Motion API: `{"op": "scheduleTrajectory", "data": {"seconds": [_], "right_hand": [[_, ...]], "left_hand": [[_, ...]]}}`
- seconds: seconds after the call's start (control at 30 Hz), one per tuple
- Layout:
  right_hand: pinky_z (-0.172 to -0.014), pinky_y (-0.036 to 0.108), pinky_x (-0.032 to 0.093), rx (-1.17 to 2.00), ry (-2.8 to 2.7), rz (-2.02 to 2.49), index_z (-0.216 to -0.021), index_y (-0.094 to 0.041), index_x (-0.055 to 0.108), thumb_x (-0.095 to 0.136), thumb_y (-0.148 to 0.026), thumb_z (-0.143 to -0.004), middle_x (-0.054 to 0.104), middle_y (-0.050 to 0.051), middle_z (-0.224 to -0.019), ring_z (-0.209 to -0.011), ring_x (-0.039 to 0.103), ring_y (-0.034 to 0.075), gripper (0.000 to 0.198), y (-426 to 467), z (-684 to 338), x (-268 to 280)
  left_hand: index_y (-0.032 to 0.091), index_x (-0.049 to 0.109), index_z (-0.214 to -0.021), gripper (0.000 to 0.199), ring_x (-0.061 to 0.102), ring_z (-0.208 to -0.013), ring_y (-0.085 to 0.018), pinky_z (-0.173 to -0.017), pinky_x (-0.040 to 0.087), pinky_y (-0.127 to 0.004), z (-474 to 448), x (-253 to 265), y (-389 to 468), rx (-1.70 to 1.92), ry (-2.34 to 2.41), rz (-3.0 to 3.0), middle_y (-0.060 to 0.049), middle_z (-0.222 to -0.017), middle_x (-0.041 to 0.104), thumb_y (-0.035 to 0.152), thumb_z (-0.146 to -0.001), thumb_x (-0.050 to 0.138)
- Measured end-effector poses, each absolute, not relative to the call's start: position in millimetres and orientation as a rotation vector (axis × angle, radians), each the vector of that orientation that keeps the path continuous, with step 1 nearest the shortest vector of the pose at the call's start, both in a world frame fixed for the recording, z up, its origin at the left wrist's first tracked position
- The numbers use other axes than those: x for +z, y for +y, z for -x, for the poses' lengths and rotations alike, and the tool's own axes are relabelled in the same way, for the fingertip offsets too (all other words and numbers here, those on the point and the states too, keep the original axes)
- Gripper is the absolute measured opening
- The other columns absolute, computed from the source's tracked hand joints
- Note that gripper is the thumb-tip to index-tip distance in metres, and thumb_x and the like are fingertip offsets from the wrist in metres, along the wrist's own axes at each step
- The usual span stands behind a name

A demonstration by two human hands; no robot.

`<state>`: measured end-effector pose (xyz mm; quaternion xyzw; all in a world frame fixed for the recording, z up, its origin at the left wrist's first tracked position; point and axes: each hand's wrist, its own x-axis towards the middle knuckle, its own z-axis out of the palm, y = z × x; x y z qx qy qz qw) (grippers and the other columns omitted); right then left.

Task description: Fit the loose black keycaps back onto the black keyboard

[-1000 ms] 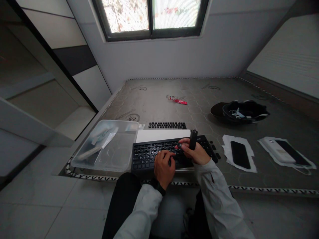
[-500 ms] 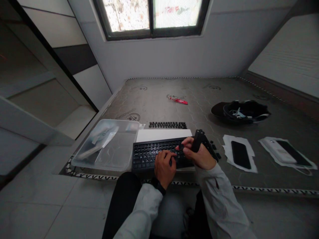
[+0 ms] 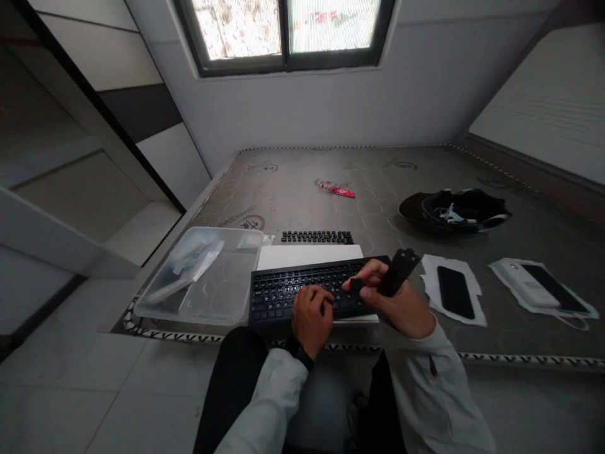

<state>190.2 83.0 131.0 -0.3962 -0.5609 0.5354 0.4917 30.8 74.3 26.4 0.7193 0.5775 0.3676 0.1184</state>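
Observation:
A black keyboard lies on a white flat slab, its lower edge toward me. My left hand rests on the keyboard's middle, fingers curled and pressed down on it. Over the keyboard's right end, my right hand is closed. Its thumb and forefinger pinch a small black keycap. A longer black piece with a notched end stands up from the same grip; its exact kind is unclear. Rows of loose black keycaps sit behind the slab.
A clear plastic bin with packets inside stands on the left. On the right are a phone on white paper, another phone beside a white device, and a black cap. A red wrapper-like item lies farther back.
My right hand has moved right and slightly toward me, carrying the black piece and keycap. It now covers the loose keycaps right of the keyboard. My left hand has stayed put.

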Motion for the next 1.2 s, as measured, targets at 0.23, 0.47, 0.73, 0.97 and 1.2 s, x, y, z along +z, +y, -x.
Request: {"op": "scheduleTrajectory", "data": {"seconds": [0.23,0.47,0.73,0.97,1.2], "right_hand": [[-0.078,0.036,0.054,1.147,-1.312,1.141,-0.099,-0.022,0.061,0.072,-0.046,-0.075,0.072,0.009,-0.089,-0.083,0.068,0.022,0.036,86,-210,134],[-0.078,0.035,0.055,1.008,-1.38,1.236,-0.095,-0.02,0.065,0.072,-0.048,-0.074,0.072,0.009,-0.09,-0.086,0.068,0.022,0.036,87,-228,129],[-0.078,0.036,0.054,0.926,-1.405,1.299,-0.096,-0.02,0.067,0.069,-0.051,-0.075,0.071,0.009,-0.096,-0.088,0.067,0.023,0.037,87,-233,127],[-0.081,0.035,0.051,0.993,-1.429,1.279,-0.098,-0.021,0.068,0.065,-0.049,-0.08,0.07,0.007,-0.092,-0.086,0.066,0.02,0.034,94,-232,120],[-0.053,0.024,0.043,1.214,-1.276,1.184,-0.095,-0.02,0.067,0.066,-0.05,-0.08,0.068,0.005,-0.082,-0.06,0.057,0.012,0.035,105,-232,104]], "left_hand": [[0.021,0.059,-0.072,0.019,0.054,-0.089,-0.018,-0.081,0.04,-0.034,-30,26,74,1.065,1.677,-2.11,-0.001,-0.087,0.061,0.003,-0.076,0.055],[0.022,0.06,-0.073,0.017,0.053,-0.088,-0.018,-0.081,0.038,-0.034,-31,21,75,1.059,1.651,-2.113,0.0,-0.086,0.062,0.005,-0.078,0.057],[0.021,0.061,-0.072,0.017,0.055,-0.088,-0.019,-0.081,0.037,-0.035,-31,20,75,1.039,1.636,-2.162,-0.001,-0.085,0.063,0.006,-0.078,0.057],[0.021,0.062,-0.072,0.016,0.055,-0.084,-0.018,-0.077,0.036,-0.034,-35,18,77,1.022,1.638,-2.207,-0.001,-0.082,0.064,0.007,-0.079,0.057],[0.021,0.063,-0.072,0.016,0.054,-0.083,-0.018,-0.076,0.036,-0.034,-36,15,80,0.953,1.655,-2.23,-0.001,-0.082,0.064,0.009,-0.079,0.058]]}}
